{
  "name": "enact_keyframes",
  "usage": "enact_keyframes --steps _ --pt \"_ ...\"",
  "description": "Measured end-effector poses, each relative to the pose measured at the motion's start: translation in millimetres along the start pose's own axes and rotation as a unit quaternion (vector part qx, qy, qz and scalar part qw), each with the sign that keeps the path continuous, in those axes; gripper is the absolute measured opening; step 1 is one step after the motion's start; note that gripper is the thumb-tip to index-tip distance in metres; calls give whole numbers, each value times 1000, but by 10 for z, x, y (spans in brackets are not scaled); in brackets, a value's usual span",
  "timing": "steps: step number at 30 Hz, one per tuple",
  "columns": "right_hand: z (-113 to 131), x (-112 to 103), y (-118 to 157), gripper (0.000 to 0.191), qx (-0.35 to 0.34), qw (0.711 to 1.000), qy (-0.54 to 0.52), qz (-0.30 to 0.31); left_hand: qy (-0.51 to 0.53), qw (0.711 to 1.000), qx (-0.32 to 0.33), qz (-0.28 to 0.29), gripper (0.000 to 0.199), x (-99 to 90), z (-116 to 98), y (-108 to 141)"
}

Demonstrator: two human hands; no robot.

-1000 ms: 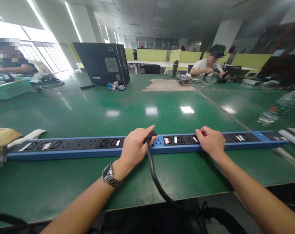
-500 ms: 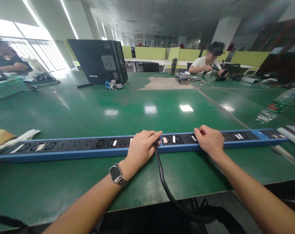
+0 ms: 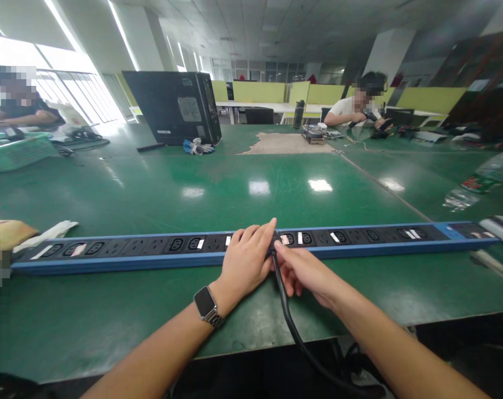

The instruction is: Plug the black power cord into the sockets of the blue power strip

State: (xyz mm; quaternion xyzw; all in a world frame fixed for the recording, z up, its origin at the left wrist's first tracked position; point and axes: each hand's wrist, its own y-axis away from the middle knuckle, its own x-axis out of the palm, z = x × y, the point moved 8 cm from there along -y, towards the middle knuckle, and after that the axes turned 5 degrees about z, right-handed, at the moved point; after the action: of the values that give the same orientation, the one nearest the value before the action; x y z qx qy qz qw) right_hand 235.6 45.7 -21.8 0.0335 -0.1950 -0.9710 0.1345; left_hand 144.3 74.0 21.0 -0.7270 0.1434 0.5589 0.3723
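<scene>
Hiding the end of the cable (image 3: 286,306), hands (image 3: 245,260) at the power strip (image 3: 152,246).

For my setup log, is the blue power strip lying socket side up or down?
Up: the power strip lies on the green table, its sockets showing on top.

My glossy-faced watch (image 3: 205,303) shines on polished metal links (image 3: 214,318) over a smooth, glossy table (image 3: 193,174), matt at its ragged patch (image 3: 278,144). My strip (image 3: 185,259) pairs satin edging (image 3: 110,266) with matt plastic sockets (image 3: 175,244), the cord (image 3: 285,307) smooth and rubbery; a clear plastic bottle (image 3: 480,182) glints.
</scene>
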Motion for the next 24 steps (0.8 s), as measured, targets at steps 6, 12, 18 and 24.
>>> enact_keyframes --steps 6,12,18,24 --pt "200 81 -163 48 -81 990 -109 -48 -52 997 -60 15 65 60 58 -5" --pt "510 -113 139 39 -162 970 -173 -60 -46 998 -48 17 56 28 26 -16" --pt "135 -862 438 33 -62 964 -231 -114 -34 998 -45 17 59 22 13 -18" --pt "-154 -1147 452 33 -36 951 -278 -132 -35 998 -44 15 58 14 5 -19"
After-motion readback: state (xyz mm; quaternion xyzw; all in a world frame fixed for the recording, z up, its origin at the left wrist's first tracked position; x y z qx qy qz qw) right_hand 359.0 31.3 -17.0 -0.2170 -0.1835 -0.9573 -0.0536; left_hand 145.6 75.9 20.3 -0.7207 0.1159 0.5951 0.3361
